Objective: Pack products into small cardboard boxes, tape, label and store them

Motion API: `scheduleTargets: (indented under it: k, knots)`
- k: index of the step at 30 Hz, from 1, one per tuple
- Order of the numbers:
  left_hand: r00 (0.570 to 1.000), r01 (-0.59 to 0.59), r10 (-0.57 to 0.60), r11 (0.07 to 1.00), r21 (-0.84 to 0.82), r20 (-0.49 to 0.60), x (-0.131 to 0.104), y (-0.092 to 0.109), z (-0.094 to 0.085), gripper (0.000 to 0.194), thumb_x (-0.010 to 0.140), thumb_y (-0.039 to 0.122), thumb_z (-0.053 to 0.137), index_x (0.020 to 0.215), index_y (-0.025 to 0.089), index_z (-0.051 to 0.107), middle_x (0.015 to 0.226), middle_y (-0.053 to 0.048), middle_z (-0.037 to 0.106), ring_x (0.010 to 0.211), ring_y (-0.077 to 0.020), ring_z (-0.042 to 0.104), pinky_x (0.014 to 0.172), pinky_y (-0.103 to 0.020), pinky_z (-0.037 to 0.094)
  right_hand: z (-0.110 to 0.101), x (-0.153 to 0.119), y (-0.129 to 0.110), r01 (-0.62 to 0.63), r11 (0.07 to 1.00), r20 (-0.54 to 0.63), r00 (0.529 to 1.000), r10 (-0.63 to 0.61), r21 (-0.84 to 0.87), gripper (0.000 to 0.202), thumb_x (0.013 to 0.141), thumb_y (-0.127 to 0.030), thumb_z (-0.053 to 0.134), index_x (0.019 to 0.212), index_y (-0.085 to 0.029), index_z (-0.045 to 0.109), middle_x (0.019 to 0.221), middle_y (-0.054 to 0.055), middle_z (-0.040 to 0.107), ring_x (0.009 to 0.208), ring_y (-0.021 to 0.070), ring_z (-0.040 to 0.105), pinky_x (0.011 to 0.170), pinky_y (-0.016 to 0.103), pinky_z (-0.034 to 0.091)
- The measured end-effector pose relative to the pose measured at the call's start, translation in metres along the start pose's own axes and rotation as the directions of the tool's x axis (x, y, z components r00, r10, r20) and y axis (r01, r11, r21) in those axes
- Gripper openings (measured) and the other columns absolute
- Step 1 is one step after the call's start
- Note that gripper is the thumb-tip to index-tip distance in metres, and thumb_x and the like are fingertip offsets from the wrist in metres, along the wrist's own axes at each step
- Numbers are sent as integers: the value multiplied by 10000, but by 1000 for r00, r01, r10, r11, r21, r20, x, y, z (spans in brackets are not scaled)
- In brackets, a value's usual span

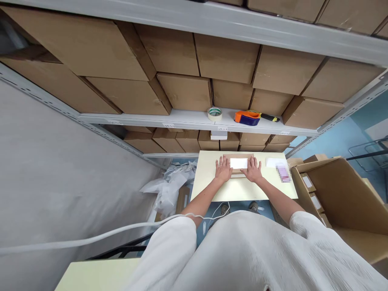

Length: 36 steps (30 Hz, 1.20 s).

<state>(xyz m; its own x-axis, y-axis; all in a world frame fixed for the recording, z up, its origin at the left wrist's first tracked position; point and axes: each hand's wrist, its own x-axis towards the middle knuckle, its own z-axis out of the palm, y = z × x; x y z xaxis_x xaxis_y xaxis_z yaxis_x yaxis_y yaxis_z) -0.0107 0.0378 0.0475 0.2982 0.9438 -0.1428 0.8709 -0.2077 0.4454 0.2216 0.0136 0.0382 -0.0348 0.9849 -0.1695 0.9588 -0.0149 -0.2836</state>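
Currently between the palms: a flat, rectangular brown cardboard box (238,156) with a white paper label (239,163), lying on a cream tabletop (203,173).
Left hand: (223,170) palm down at the box's left end, fingers extended and spread rather than curled.
Right hand: (253,170) the same at the right end, fingers fanned wide.
Just right of the grip: a flat white stack (273,162) and a purple, pixel-blurred item (283,173).
Farther right: a large open brown carton (342,190) containing small labelled boxes (307,182).
Beyond the grip: a grey metal shelf (188,117) bearing a cream tape roll (215,118), an orange and dark-blue tape dispenser (247,118), a black-and-yellow tool handle (269,117) and rows of brown cartons (184,92).
Left of the grip: crumpled translucent plastic sheeting (169,188), below table level.
Across the left arm: a white cable (121,230), nearer the body than the grip.
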Motion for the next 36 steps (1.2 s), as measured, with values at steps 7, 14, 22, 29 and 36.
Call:
scheduleTargets:
  k: [7, 14, 22, 29, 36]
  knots:
    - [980, 86, -57, 986, -145, 192, 0, -5, -16, 1153, 873, 525, 807, 1780, 246, 151, 1856, -174, -95, 1580, -512, 393, 1183, -550, 465, -15, 1, 5, -134, 980, 105, 987, 119, 145, 1035, 946, -704, 649, 1758, -220, 226, 1838, 236, 31, 1524, 490, 437, 1195, 616, 404]
    - [972, 4, 10, 998, -60, 235, 1, -7, -14, 1418, 644, 383, 1000, 1777, 306, 150, 1850, -184, -124, 1576, -569, 363, 1157, -577, 489, -25, -14, 10, -52, 998, 253, 967, 41, 39, 1363, 708, -618, 926, 1780, -321, 139, 1850, 179, -66, 1525, 513, 415, 1156, 586, 455]
    - [867, -189, 102, 973, 132, 487, 16, 4, -33, 1583, 527, 461, 1045, 1770, 319, 75, 1848, -227, -45, 1558, -571, 384, 1192, -594, 434, -50, -13, 12, -1, 999, 424, 906, 18, -40, 1508, 577, -512, 1022, 1776, -360, 120, 1828, 223, 9, 1337, 451, 639, 1075, 520, 533]
    - [882, -275, 164, 940, 200, 442, 13, 34, -53, 1493, 565, 416, 991, 1767, 332, 110, 1837, -208, 105, 1478, -521, 502, 1167, -561, 441, -79, -43, 15, 18, 999, 334, 943, 0, -51, 1382, 673, -534, 967, 1758, -343, 133, 1783, 237, 142, 1217, 402, 713, 1015, 485, 561]
    - [899, -394, 301, 873, 286, 320, 22, 119, -67, 1387, 664, 365, 950, 1777, 309, 124, 1836, -213, 86, 1432, -514, 538, 1162, -556, 432, -121, -87, 70, -41, 997, 71, 996, 46, -63, 1301, 719, -520, 954, 1750, -336, 182, 1798, 231, 136, 1274, 427, 684, 1016, 482, 561]
